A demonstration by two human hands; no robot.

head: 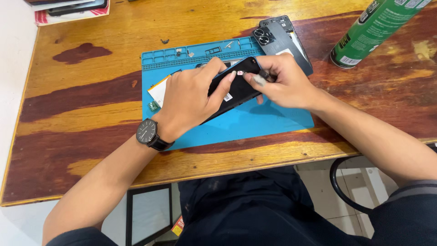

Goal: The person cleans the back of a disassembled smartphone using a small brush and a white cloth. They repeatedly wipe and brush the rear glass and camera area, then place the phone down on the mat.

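My left hand (191,98), with a black watch on its wrist, grips a black opened phone body (236,89) and tilts it above the blue work mat (255,120). My right hand (284,82) pinches a small dark tool (263,76) against the phone's upper end. The tool's tip is hidden by my fingers. A grey phone back cover (280,41) with camera rings lies at the mat's far right corner.
A green spray can (373,29) lies at the table's far right. A pale battery-like piece (158,91) and a small green part (153,106) sit left of my hand. Tiny parts rest in the mat's tray slots (200,49). Stacked items (68,9) lie far left.
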